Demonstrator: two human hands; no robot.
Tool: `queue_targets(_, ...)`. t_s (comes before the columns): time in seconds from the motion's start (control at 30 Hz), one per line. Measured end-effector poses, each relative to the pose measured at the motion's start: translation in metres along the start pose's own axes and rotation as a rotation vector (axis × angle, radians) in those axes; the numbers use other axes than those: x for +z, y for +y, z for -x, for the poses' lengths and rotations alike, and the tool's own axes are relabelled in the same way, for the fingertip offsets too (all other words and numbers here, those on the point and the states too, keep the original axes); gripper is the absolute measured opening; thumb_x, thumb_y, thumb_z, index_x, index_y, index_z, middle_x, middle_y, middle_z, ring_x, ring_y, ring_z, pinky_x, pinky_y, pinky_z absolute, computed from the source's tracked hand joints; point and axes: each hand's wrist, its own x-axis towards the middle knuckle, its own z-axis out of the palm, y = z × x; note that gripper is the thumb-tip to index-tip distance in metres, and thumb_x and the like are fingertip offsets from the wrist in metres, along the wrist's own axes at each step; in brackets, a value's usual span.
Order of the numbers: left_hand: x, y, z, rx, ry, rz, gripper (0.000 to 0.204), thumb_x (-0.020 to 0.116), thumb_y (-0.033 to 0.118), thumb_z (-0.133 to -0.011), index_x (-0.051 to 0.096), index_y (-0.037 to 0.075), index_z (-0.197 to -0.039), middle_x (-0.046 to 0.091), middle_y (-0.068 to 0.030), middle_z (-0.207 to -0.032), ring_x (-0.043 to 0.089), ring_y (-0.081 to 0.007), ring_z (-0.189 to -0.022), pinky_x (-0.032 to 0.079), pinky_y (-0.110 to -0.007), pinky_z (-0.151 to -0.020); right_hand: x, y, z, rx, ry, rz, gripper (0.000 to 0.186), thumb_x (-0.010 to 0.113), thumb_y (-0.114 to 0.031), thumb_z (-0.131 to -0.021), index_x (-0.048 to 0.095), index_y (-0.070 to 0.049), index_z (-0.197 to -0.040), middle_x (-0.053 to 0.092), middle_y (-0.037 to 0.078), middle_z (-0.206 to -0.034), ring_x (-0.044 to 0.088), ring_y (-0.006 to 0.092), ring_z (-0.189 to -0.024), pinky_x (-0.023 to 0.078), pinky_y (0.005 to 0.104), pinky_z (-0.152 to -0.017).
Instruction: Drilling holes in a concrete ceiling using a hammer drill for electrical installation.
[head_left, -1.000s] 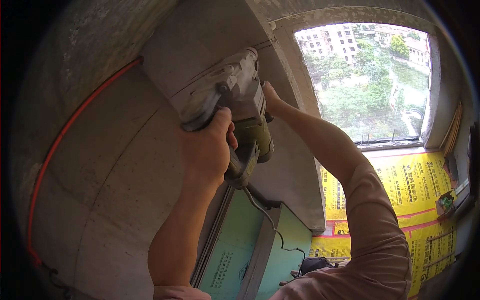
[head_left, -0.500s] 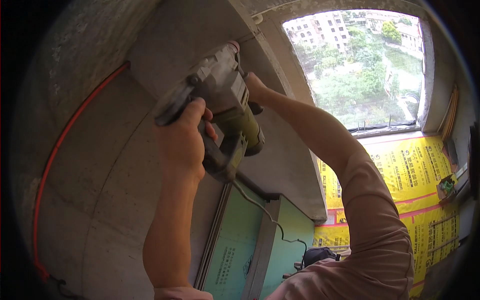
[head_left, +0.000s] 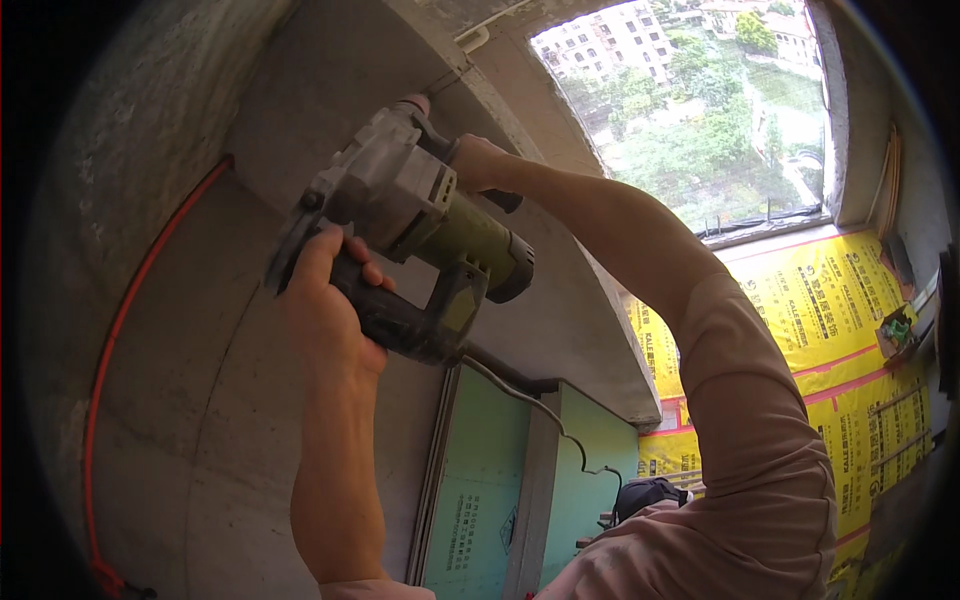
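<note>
Over at lower right I see yellow plastic sheeting [head_left: 800,300], partly blocked by the pinkish sleeve [head_left: 755,410]; flat green boards [head_left: 490,440] lower centre. Upper centre: a grey-and-olive power tool [head_left: 385,195] in the clenched grip of left hand [head_left: 325,300] and right hand [head_left: 482,163].

A bright window [head_left: 710,130] lies right of the right grip [head_left: 482,163]; grey wall [head_left: 150,420] spreads left of the left grip [head_left: 325,290].

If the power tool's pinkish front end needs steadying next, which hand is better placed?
Likely the right: that hand grips the side handle, close to the power tool's front end. The left hand holds the dark rear handle, farther back.
</note>
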Motion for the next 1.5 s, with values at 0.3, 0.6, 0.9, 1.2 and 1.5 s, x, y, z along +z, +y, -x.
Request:
queue_targets(0.3, 0.005, -0.001, -0.017, -0.013, 0.064, -0.013, 0.011, 0.061, 0.018, -0.091, 0.057, 0.008, -0.091, 0.057, -0.0039, -0.076, 0.053, -0.0141, -0.060, 0.048, -0.031, -0.057, 0.003, 0.010, -0.025, -0.079, 0.034, 0.254, 0.037, 0.067, -0.033, -0.077, 0.073, 0.004, -0.084, 0.072, 0.019, -0.077, 0.073, 0.0298, -0.081, 0.057, 0.0404, -0.074)
queue_targets(0.6, 0.000, -0.009, -0.027, -0.004, -0.023, 0.045, 0.009, 0.061, 0.015, -0.091, 0.054, 0.009, -0.089, 0.056, -0.0050, -0.075, 0.053, -0.0159, -0.058, 0.048, -0.034, -0.058, 0.008, 0.009, -0.013, 0.137, 0.134, -0.050, 0.046, 0.073, -0.037, -0.074, 0.071, 0.001, -0.100, 0.070, 0.024, -0.107, 0.068, 0.0370, -0.104, 0.054, 0.0463, -0.084)
queue_targets(0.9, -0.022, 0.016, 0.004, -0.003, -0.117, 0.079, 0.005, 0.061, 0.004, -0.090, 0.056, 0.004, -0.089, 0.055, -0.0041, -0.071, 0.054, -0.0132, -0.056, 0.046, -0.031, -0.054, 0.029, 0.003, 0.015, -0.062, 0.124, -0.085, 0.043, 0.076, -0.035, -0.075, 0.068, 0.003, -0.094, 0.069, 0.027, -0.091, 0.068, 0.0385, -0.098, 0.054, 0.0446, -0.077)
queue_targets(1.2, -0.058, 0.010, 0.066, 0.154, -0.185, -0.151, 0.017, 0.067, 0.009, -0.091, 0.061, 0.001, -0.106, 0.064, -0.0081, -0.087, 0.058, -0.0134, -0.063, 0.049, -0.028, -0.056, 0.074, 0.010, 0.058, -0.167, 0.159, -0.266, 0.041, 0.079, -0.029, -0.073, 0.067, 0.005, -0.091, 0.071, 0.025, -0.087, 0.069, 0.0382, -0.096, 0.053, 0.0422, -0.074)
queue_targets(1.5, -0.183, -0.136, 0.222, -0.065, -0.062, -0.052, 0.021, 0.076, 0.006, -0.084, 0.068, 0.003, -0.104, 0.070, -0.0010, -0.088, 0.062, -0.0055, -0.074, 0.051, -0.023, -0.066, 0.167, 0.058, 0.217, -0.066, -0.005, -0.400, 0.022, 0.070, -0.017, -0.077, 0.070, 0.001, -0.089, 0.070, 0.024, -0.083, 0.072, 0.0226, -0.083, 0.052, 0.0406, -0.071)
